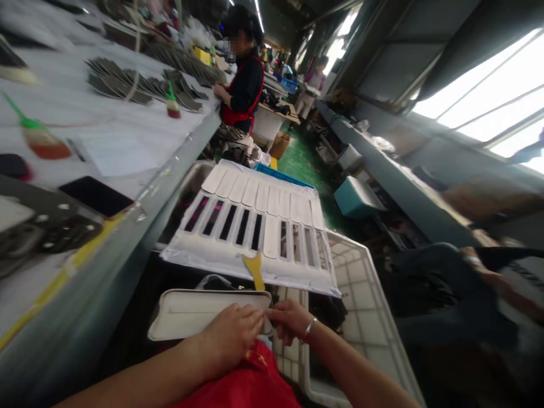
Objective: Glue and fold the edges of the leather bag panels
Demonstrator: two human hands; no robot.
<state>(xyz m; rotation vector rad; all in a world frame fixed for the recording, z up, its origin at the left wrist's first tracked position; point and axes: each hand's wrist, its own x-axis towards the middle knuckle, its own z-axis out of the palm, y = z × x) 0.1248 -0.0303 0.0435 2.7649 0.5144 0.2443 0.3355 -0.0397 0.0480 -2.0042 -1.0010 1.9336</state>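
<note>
A long cream-white panel with rounded corners and a thin line along its middle (191, 311) lies crosswise in front of my red apron. My left hand (238, 330) is closed over its right part, fingers bent across the face. At the panel's right end my right hand (289, 318), with a bracelet at the wrist, pinches the edge; its fingertips almost meet those of my left hand. Just beyond is a yellow scraper (255, 271), resting on the front edge of a white slotted board (212, 262). Similar pale strips (255, 192) lie in a row on that board.
A white crate (365, 255) stands under the board on the right. Along the left runs a worktable (140, 136) with a phone (97, 196), glue bottles (45, 139) and grey pieces. A co-worker (244, 85) stands farther ahead; another person's arm shows at right.
</note>
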